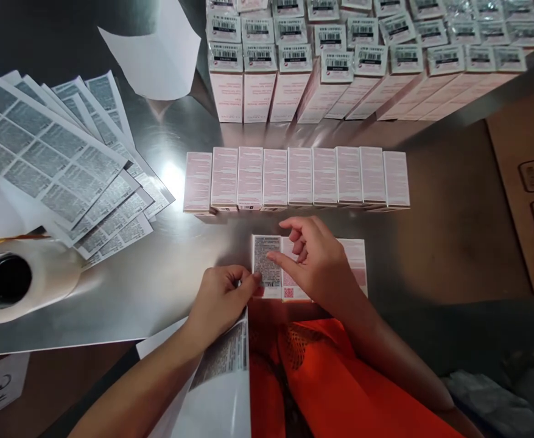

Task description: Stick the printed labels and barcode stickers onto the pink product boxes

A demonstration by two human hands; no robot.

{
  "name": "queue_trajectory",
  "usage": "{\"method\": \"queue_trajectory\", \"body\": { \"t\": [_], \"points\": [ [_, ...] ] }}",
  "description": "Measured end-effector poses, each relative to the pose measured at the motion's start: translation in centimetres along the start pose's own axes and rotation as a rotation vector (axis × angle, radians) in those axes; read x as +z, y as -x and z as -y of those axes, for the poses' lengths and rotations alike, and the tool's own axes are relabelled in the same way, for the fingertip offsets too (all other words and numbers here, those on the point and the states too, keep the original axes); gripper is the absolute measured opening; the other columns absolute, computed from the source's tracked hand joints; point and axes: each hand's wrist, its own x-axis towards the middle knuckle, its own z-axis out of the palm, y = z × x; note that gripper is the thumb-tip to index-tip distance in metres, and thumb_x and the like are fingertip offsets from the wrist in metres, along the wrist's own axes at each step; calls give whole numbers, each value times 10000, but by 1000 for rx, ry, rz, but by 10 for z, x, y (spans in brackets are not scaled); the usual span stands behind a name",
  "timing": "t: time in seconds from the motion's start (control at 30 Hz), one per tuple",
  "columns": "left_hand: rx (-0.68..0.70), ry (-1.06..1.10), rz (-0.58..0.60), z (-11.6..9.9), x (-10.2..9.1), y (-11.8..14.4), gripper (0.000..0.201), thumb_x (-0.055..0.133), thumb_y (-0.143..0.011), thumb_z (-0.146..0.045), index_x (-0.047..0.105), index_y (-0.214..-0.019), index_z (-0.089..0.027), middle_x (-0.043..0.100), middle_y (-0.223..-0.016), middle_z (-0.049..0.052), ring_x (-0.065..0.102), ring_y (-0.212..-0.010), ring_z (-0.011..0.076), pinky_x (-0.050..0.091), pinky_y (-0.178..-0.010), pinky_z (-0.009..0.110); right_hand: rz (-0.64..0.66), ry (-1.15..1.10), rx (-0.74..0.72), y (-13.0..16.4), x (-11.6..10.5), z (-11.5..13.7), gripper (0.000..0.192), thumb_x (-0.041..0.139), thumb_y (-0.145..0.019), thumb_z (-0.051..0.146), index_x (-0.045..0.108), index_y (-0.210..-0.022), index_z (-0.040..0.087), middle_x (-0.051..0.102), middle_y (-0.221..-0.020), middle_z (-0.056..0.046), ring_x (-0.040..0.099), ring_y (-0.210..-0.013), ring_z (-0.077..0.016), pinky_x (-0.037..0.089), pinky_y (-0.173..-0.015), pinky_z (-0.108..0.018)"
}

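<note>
Small pink-and-white cartons (357, 258) lie side by side near the table's front edge. The leftmost bears a grey printed label (267, 261). My right hand (315, 261) is over these cartons, its thumb reaching to the label and its fingers loosely curled, thumb and forefinger apart, with nothing seen between them. At the leftmost carton's lower left corner is my left hand (223, 295), thumb and fingers closed. A label sheet (221, 359) hangs from beneath that hand over the table edge; its gripped part is hidden.
Behind my hands stands a row of pink cartons (276, 176). Several rows of barcoded cartons (257, 91) fill the back. Overlapping label sheets (52, 152), a roll of clear film (52, 274) and a curled white paper (157, 55) are left. A brown cardboard box (531, 201) is right.
</note>
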Motion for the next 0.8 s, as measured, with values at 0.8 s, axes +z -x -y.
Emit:
{"method": "queue_trajectory", "body": {
  "t": [0.8],
  "points": [
    [202, -386, -606, -15, -30, 31, 535, 507, -893, -563, 471, -506, -196, 528, -491, -20, 437, -518, 112, 322, -536, 236, 156, -401, -63, 48, -13, 29, 388, 731, -848, 419, 605, -1184, 272, 664, -1126, -44, 654, -1009, -200, 571, -840, -335]
  ]
}}
